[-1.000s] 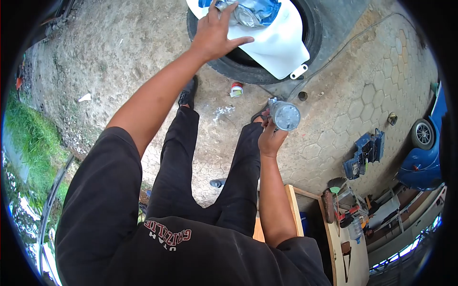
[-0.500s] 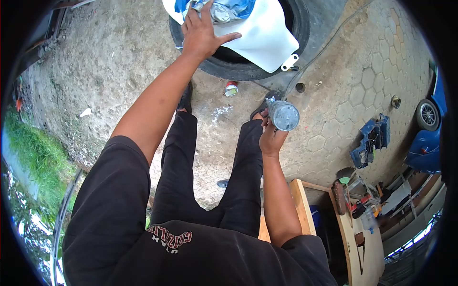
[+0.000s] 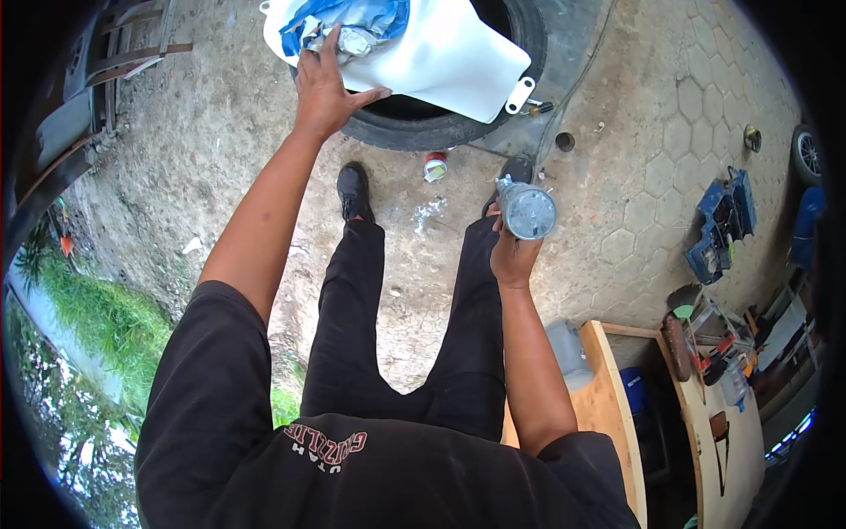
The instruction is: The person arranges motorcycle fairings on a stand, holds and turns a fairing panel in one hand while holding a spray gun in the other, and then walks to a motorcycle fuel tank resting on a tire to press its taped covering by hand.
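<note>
My left hand (image 3: 324,99) has its fingers spread at the near edge of a white panel (image 3: 463,62), fingertips at the crumpled blue and silvery covering (image 3: 374,19) on it. Whether the fingertips press on the covering is hard to tell. The panel lies across a black tyre (image 3: 432,134) on the ground. My right hand (image 3: 514,261) is wrapped round what looks like a paint spray gun (image 3: 529,212), held upright in front of my right leg. Its round grey cup faces up and hides most of the gun's body and my fingers.
Between my feet stands a small red-and-white can (image 3: 435,167). A dark cup (image 3: 565,141) and a cable or hose (image 3: 577,84) lie right of the tyre. Further right are an open blue toolbox (image 3: 718,225) and a wooden cabinet (image 3: 612,388) with tools.
The view has shifted, so the panel and tyre appear further left and up. My left hand stays at the covering with its fingers spread. The spray gun remains in my right hand.
</note>
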Demonstrator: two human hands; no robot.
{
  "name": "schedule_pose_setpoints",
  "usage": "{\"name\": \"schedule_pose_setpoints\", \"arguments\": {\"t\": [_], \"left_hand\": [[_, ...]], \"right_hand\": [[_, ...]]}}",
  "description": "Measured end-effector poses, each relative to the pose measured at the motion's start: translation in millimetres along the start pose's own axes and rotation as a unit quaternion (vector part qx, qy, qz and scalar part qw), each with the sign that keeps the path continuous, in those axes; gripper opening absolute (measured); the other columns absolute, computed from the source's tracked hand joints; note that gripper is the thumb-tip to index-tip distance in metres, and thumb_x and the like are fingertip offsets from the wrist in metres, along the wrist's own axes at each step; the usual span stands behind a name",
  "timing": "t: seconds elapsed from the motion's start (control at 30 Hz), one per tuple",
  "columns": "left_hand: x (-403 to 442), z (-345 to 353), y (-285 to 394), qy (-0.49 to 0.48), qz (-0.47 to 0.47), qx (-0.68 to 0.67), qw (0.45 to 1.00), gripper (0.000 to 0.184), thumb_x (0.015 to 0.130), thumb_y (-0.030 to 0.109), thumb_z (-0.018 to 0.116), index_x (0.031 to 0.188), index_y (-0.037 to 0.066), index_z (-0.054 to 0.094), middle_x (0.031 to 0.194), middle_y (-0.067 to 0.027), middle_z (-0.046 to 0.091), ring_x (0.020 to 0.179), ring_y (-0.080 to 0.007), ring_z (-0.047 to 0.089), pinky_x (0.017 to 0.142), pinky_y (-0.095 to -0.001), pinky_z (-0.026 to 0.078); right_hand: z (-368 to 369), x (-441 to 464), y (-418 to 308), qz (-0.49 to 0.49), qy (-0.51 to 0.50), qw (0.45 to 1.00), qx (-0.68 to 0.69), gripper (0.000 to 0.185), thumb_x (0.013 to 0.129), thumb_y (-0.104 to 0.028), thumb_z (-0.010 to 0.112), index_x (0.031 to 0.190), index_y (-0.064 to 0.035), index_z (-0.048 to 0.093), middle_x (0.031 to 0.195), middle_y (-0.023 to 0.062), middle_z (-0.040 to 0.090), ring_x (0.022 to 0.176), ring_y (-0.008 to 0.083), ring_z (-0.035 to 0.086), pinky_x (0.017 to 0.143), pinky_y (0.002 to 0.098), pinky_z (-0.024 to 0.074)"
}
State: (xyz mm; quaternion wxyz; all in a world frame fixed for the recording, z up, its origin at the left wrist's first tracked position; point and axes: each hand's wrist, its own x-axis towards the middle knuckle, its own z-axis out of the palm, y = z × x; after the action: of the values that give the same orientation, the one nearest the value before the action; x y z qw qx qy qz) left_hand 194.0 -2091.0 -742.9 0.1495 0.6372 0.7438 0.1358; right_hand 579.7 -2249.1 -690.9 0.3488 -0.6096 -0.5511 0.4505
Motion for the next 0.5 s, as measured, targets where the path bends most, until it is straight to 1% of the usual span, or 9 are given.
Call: {"name": "schedule_pose_setpoints", "arguments": {"t": [0.13,0.23,0.4,0.5], "left_hand": [[4,2,6,-0.005,-0.019,-0.028,0.999,0.144,0.072,0.071,0.102,0.181,0.022,0.022,0.148,-0.0315,0.045,0.143,-0.0521,0.047,0.124,-0.0628,0.039],[3,4,9,-0.01,-0.036,-0.037,0.999,0.144,0.073,0.072,0.1,0.181,0.018,0.022,0.151,-0.032,0.043,0.144,-0.0511,0.047,0.125,-0.061,0.039],[4,3,2,-0.014,-0.003,-0.049,0.999,0.137,0.08,0.064,0.1,0.181,0.017,0.021,0.15,-0.0324,0.042,0.143,-0.051,0.047,0.124,-0.0584,0.041],[3,0,0,-0.016,0.009,-0.055,0.998,0.133,0.083,0.059,0.1,0.182,0.017,0.021,0.15,-0.0328,0.042,0.142,-0.0511,0.048,0.124,-0.0579,0.042]], "right_hand": [[-4,-5,7,-0.007,0.011,1.0,-0.009,0.026,0.106,0.006,0.053,0.119,0.0036,0.075,0.11,0.0087,0.078,0.081,0.0116,0.063,0.074,0.0279,0.0503],[-5,-10,10,-0.012,0.015,1.0,-0.006,0.026,0.105,0.006,0.053,0.118,0.0027,0.075,0.11,0.0084,0.078,0.08,0.0112,0.062,0.075,0.0276,0.0504],[-8,-15,9,-0.024,0.027,0.999,-0.009,0.024,0.106,0.004,0.055,0.117,0.0028,0.076,0.109,0.0086,0.08,0.082,0.0124,0.064,0.076,0.0291,0.0518],[-11,-18,10,-0.024,0.03,0.999,-0.017,0.021,0.108,-0.002,0.058,0.116,0.0029,0.077,0.108,0.0087,0.081,0.083,0.014,0.067,0.078,0.0305,0.0532]]}}
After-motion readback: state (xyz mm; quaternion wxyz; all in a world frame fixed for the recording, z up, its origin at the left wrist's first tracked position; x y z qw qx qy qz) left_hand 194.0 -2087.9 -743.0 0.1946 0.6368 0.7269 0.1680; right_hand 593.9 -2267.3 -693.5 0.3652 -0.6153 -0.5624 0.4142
